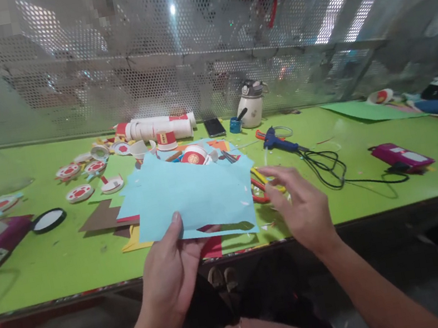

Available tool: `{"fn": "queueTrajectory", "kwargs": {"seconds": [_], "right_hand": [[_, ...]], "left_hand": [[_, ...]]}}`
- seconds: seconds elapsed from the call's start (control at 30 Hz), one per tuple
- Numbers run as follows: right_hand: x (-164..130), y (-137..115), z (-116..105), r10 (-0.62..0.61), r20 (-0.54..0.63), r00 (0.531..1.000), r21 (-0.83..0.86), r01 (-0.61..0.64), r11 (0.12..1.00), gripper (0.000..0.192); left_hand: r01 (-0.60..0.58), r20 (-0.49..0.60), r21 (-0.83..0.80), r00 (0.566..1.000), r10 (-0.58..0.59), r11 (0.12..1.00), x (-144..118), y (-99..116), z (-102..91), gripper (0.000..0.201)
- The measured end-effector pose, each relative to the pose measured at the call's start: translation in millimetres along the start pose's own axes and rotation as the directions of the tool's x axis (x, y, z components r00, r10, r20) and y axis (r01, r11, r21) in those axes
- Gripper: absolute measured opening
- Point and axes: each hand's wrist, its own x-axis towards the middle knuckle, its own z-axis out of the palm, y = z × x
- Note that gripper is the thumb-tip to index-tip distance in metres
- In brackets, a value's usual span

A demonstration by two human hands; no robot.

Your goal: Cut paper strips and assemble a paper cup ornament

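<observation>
Loosely but surely, the left hand [173, 268] grips a light-blue paper sheet [194, 194] by its near edge, thumb pressed flat on top and the other fingers tucked underneath, so hand and paper are clamped together. The sheet is held over the near part of the green tabletop [106, 271], above a stack of coloured paper with brown paper [103, 216] jutting out on the left. A long cut-out runs along the sheet's near edge, just right of the thumb.

The right hand [301, 209] is partly open, its fingers curved and its thumb apart from the forefinger. Its fingertips are at the yellow and red handles of what look like scissors [261, 198], right beside the sheet's right edge; whether they touch the handles I cannot tell. The far end of that tool is hidden by the paper.

Beyond the right hand lies a blue glue gun [278, 142], with a black cable [330, 167] looped near it. Past the sheet's far edge sit a red-and-white paper cup [166, 140], a black smartphone [215, 127] and a pale jug [250, 108]. White discs with red patterns [80, 193] are scattered to the left.
</observation>
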Motion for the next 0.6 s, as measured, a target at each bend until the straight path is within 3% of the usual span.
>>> {"fn": "queueTrajectory", "kwargs": {"seconds": [0.07,0.13,0.2,0.27,0.3,0.37,0.4,0.43,0.5,0.53,0.6], "right_hand": [[-1,-2,-1,-0.205,0.254,0.945,-0.124,0.242,0.962,0.031],[0,-2,-1,-0.243,0.403,0.882,-0.220,0.351,0.910,0.025],[1,-2,-1,-0.218,0.315,0.924,-0.340,0.325,0.883,0.023],[3,-4,-1,-0.233,0.209,0.950,-0.375,0.298,0.878,0.031],[3,-5,1,-0.249,0.234,0.940,-0.362,0.322,0.875,0.036],[6,-7,5,-0.273,0.405,0.873,-0.306,0.411,0.859,0.038],[7,-7,8,-0.256,0.467,0.846,-0.298,0.424,0.855,0.036],[9,-7,10,-0.238,0.460,0.855,-0.314,0.407,0.858,0.031],[12,-7,13,-0.210,0.316,0.925,-0.352,0.319,0.880,0.031],[13,-8,13,-0.222,0.269,0.937,-0.335,0.307,0.891,0.037],[14,-8,11,-0.306,0.328,0.894,-0.242,0.393,0.887,0.045]], "left_hand": [[-0.013,-0.020,0.072,1.000,0.014,0.997,2,0,2.4,0.031],[-0.050,-0.076,0.214,0.995,0.068,0.976,3,3,3.1,0.025],[-0.089,-0.131,0.353,0.981,0.144,0.931,3,8,1.2,0.021],[-0.116,-0.140,0.420,0.972,0.191,0.900,2,13,-2.1,0.034],[-0.138,-0.139,0.445,0.965,0.221,0.885,2,15,-3.4,0.041],[-0.183,-0.126,0.485,0.953,0.276,0.855,3,18,-3.8,0.044],[-0.192,-0.127,0.473,0.951,0.282,0.860,4,18,-2.5,0.042],[-0.190,-0.134,0.439,0.953,0.273,0.878,5,18,-0.5,0.039],[-0.167,-0.149,0.331,0.963,0.226,0.929,7,16,5.2,0.028],[-0.155,-0.139,0.257,0.971,0.195,0.954,9,16,7.9,0.025],[-0.142,-0.076,0.101,0.986,0.150,0.985,13,15,11.5,0.028]]}}
